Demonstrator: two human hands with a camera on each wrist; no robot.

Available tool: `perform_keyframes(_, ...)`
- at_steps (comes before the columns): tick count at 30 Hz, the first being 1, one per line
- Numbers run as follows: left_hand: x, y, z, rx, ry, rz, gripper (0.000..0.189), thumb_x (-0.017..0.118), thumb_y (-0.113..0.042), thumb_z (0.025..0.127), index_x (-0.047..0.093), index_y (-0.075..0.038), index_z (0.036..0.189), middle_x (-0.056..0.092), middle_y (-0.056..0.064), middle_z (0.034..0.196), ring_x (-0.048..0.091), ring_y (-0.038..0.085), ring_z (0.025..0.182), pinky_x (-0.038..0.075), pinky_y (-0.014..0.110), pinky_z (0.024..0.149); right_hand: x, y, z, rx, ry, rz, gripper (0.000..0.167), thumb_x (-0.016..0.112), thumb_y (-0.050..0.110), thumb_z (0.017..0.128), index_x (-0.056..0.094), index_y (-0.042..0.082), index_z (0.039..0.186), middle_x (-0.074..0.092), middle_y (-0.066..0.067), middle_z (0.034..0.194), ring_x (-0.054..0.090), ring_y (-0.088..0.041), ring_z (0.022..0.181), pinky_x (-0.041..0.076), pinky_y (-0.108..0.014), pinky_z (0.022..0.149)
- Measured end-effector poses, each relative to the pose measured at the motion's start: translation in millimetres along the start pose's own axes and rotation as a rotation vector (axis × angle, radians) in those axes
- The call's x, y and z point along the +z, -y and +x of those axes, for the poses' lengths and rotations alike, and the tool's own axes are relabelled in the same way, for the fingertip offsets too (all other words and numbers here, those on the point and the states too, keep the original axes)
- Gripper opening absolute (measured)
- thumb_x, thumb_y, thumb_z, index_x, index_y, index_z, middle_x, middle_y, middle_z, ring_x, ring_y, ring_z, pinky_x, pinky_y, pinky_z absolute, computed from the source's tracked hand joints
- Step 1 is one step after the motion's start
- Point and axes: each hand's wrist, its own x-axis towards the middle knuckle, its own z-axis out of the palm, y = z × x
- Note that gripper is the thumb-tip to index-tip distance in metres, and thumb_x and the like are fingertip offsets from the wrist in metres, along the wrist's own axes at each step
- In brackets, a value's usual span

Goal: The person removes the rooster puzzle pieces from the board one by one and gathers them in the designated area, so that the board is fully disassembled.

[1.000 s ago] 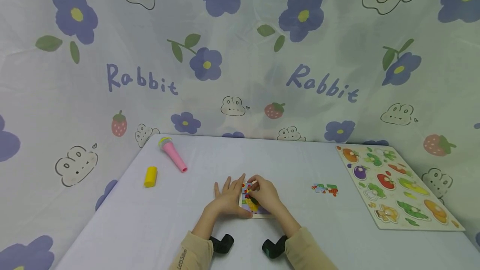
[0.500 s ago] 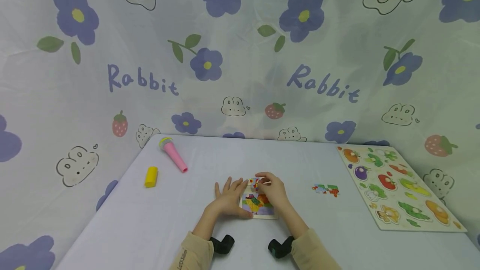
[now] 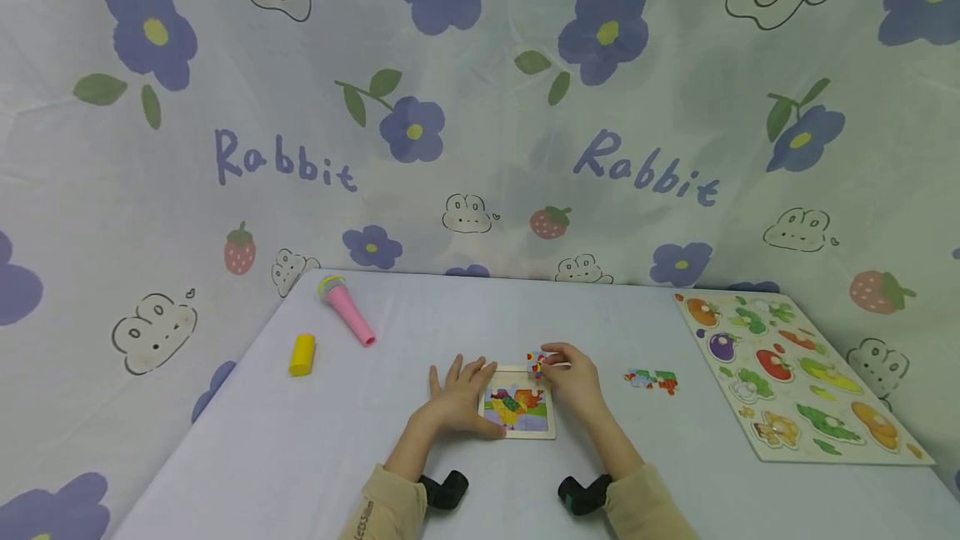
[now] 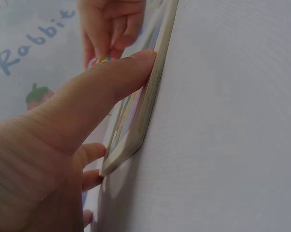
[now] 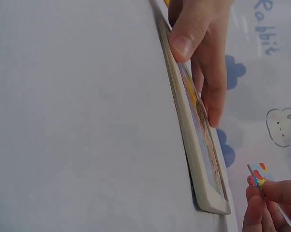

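A small jigsaw puzzle tray [image 3: 528, 435] with a pale rim lies before me. Pieces of a colourful bird-like picture fill its lower part; its upper strip shows pale. My left hand [image 3: 453, 400] rests at the tray's left side with fingers spread and straight, its thumb [image 4: 104, 79] pressing on the near rim. Just above the tray's upper right corner, my right hand [image 3: 577, 382] pinches a puzzle piece [image 5: 257, 173] between thumb and fingers, printed red, yellow and light blue. Further right, several loose puzzle pieces [image 3: 651, 380] lie close together on the table.
A large board of vegetable pictures [image 3: 813, 391] lies at the table's right edge. Back left are a pink toy microphone [image 3: 348, 312] and a yellow cylinder-shaped block [image 3: 302, 355]. A printed cloth [image 3: 502, 165] hangs behind the white table [image 3: 247, 457].
My right hand has lifted the puzzle piece from over the tray and carried it up and to the right, uncovering the picture. My left hand has stayed in place.
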Motion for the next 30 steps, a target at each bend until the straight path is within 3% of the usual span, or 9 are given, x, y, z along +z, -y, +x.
perform_keyframes(30, 0.3, -0.7, -0.7, 0.007, 0.010, 0.010, 0.099, 0.077, -0.052, 0.064, 0.033, -0.012, 0.143, 0.028, 0.012, 0.147, 0.010, 0.044, 0.137, -0.003, 0.072, 0.098, -54.4, -23.3, 0.9, 0.091, -0.042, 0.038, 0.030, 0.060, 0.004, 0.087, 0.059, -0.002, 0.116, 0.062, -0.013, 0.089, 0.062, -0.013, 0.077, 0.053, -0.022, 0.068)
